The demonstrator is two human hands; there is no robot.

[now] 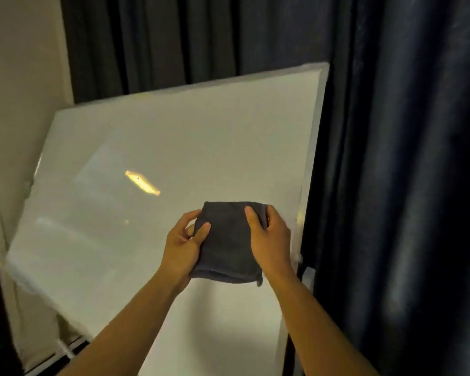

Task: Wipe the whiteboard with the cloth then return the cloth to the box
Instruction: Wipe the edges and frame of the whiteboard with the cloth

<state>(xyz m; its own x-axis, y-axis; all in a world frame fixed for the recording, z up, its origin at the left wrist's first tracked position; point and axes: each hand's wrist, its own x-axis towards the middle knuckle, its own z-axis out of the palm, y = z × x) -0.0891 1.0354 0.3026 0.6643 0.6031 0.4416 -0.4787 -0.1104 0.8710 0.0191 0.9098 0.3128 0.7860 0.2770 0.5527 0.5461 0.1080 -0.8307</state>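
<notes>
A large whiteboard (174,147) leans tilted in front of me, with a bright lamp reflection near its middle. A folded dark grey cloth (228,242) is held in the air in front of the board's lower right part. My left hand (183,245) grips the cloth's left edge, thumb on top. My right hand (269,237) holds its right edge, thumb pressed on the upper face. I cannot tell whether the cloth touches the board. No box is in view.
Dark blue curtains (391,158) hang behind the board and along its right side. A beige wall (22,77) stands at the left. A white frame or stand edge (65,346) shows below the board's lower left corner.
</notes>
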